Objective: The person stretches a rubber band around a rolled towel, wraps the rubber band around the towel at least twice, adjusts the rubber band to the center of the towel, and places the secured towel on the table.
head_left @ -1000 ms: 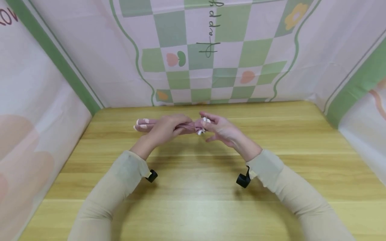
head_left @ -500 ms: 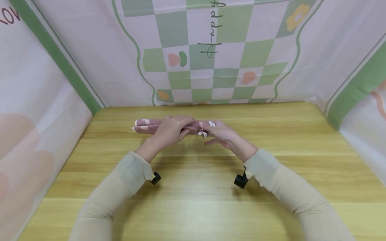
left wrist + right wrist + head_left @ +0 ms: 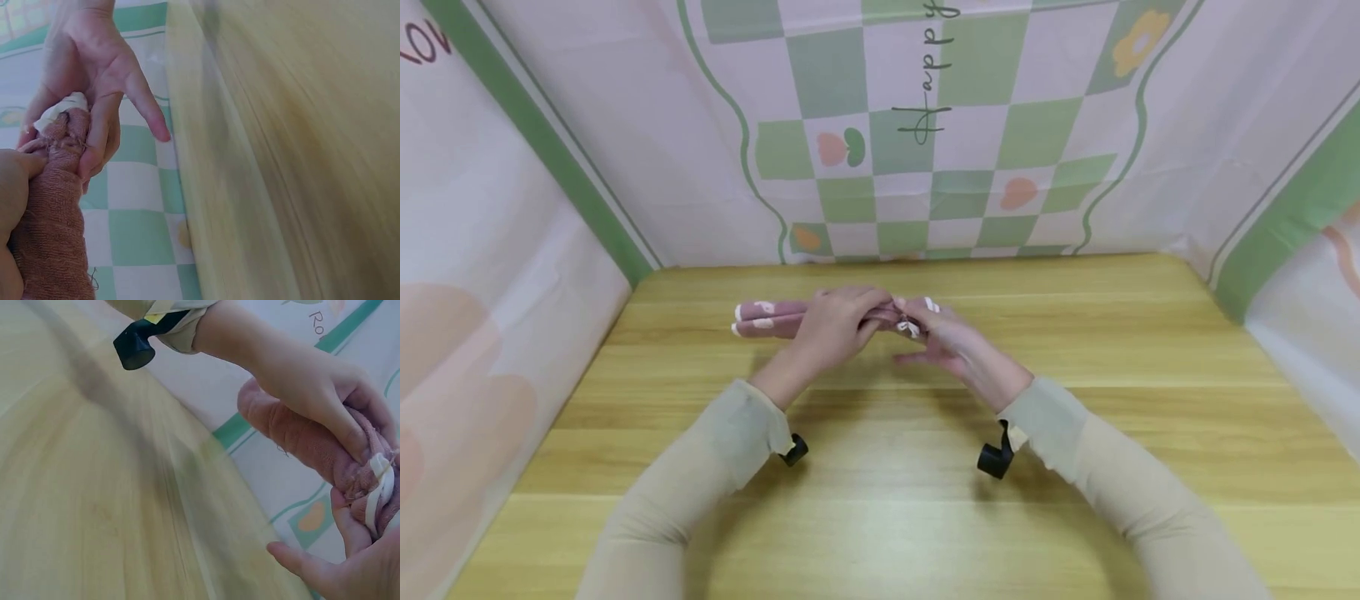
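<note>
A dusty-pink towel (image 3: 771, 321) with white patches is rolled lengthwise and held level above the table, its two rolled ends side by side at the left. My left hand (image 3: 835, 329) grips the roll from above near its middle. My right hand (image 3: 958, 346) holds the bunched right end between thumb and fingers, one finger sticking out. In the right wrist view the towel (image 3: 294, 434) narrows to a gathered neck, with a white edge (image 3: 379, 494) folded over beyond it. The left wrist view shows the fingers of my right hand (image 3: 94, 56) cupped round that end.
Beneath the hands lies a wood-grain table (image 3: 887, 467). Fabric with a green and white check (image 3: 895, 142) hangs along its back edge, and more printed fabric hangs at both sides. A small black camera (image 3: 995, 460) hangs under each wrist.
My right hand has moved slightly left and closed further over the bunched end, hiding more of its white edge. My left hand has shifted slightly right.
</note>
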A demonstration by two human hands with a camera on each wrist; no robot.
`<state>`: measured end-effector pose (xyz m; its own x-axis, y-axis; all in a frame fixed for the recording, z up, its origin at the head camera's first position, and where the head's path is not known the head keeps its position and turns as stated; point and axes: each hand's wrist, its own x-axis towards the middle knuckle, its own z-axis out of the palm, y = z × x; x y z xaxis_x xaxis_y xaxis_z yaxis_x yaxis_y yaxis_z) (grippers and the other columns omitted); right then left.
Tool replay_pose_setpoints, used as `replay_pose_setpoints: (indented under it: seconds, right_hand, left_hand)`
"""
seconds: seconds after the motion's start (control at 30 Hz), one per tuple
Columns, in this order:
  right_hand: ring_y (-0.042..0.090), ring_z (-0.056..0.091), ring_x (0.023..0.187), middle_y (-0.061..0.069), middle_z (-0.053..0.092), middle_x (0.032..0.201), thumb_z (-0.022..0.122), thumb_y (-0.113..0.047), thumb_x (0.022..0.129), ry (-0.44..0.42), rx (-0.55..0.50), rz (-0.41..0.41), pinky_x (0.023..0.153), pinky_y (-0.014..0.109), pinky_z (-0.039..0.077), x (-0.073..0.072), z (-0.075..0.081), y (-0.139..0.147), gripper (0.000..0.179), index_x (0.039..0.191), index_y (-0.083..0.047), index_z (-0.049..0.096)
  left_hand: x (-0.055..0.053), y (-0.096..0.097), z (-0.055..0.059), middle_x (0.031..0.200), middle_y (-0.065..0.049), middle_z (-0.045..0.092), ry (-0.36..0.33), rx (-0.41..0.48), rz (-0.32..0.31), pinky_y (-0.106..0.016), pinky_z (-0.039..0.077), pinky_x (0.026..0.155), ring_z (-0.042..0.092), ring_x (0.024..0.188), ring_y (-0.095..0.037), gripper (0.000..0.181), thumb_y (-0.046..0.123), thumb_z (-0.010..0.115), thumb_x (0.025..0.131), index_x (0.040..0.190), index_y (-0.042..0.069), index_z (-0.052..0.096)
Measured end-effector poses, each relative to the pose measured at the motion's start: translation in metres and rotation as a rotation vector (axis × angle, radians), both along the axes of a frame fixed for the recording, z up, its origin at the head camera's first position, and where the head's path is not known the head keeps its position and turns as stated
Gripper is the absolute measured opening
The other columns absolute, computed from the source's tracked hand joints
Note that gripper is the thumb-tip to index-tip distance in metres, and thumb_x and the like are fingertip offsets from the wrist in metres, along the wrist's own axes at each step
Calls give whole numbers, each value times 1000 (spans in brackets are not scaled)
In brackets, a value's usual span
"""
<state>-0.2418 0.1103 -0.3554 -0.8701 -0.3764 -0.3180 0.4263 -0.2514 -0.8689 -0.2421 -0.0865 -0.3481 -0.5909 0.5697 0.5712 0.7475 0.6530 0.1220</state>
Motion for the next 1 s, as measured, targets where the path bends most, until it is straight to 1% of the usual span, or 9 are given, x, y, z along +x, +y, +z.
replay_pose_setpoints:
  seconds: [0.1, 0.2, 0.3, 0.43, 0.57, 0.67, 0.8, 0.87, 1.0]
  right_hand:
    - [15, 61, 95, -2, 67, 93, 58, -20, 104, 25, 14, -6, 112, 65, 32, -2, -1, -1, 28, 82, -20, 74]
    - [12, 61, 89, -4, 66, 90, 59, -21, 102, 36, 35, -16, 110, 58, 34, -3, -3, -1, 26, 80, -22, 74]
    - [11, 65, 87, -6, 69, 89, 59, -24, 102, 19, 35, -23, 102, 50, 37, -3, -4, -2, 25, 80, -24, 73]
    - [10, 70, 85, -7, 74, 84, 59, -29, 102, 11, 32, -24, 91, 39, 35, -3, -5, -3, 26, 81, -25, 73]
    - [8, 70, 83, -8, 75, 83, 57, -31, 104, 42, 53, -34, 79, 31, 32, -3, -3, -4, 27, 84, -27, 74]
    - [6, 70, 83, -9, 75, 83, 55, -30, 106, 99, 85, -24, 74, 30, 30, -2, 0, -4, 27, 87, -29, 74]
    - [6, 70, 83, -9, 75, 82, 55, -28, 105, 171, 126, -8, 78, 32, 29, -3, 0, -4, 25, 89, -30, 73]
    - [7, 70, 83, -9, 75, 82, 55, -27, 105, 181, 132, -13, 79, 34, 29, -3, -1, -5, 24, 89, -30, 73]
    - [7, 69, 84, -10, 74, 85, 54, -26, 105, 172, 112, -32, 74, 32, 27, -1, -2, -9, 20, 93, -30, 70]
  left_hand:
    - [2, 1, 1, 98, -4, 75, -31, -10, 33, -45, 55, 69, 71, 89, -25, 16, 22, 75, 96, 107, 11, 73]
    - [4, 2, 1, 98, -4, 74, -44, -21, 55, -45, 54, 69, 71, 89, -26, 16, 22, 75, 96, 108, 12, 73]
    - [4, 4, -1, 101, -5, 75, -41, -19, 72, -46, 55, 71, 72, 91, -26, 16, 21, 75, 96, 109, 11, 73]
    - [4, 5, -2, 101, -5, 75, -31, 10, 93, -45, 54, 69, 72, 89, -27, 17, 21, 74, 96, 110, 11, 73]
    - [3, 6, 0, 98, -5, 76, -30, 68, 104, -44, 55, 66, 72, 84, -25, 15, 22, 72, 98, 107, 10, 74]
    - [1, 6, 2, 97, -4, 76, -27, 86, 112, -42, 56, 66, 72, 81, -23, 14, 21, 72, 98, 105, 9, 75]
    - [2, 6, 4, 97, -4, 76, -27, 49, 136, -42, 55, 66, 72, 81, -23, 15, 23, 72, 98, 106, 10, 75]
    - [2, 6, 4, 98, -3, 76, -35, 14, 160, -44, 54, 69, 72, 83, -23, 17, 25, 71, 99, 107, 11, 74]
    - [4, 6, 4, 101, -3, 76, -46, -36, 213, -50, 53, 75, 73, 87, -24, 17, 24, 72, 98, 109, 12, 74]
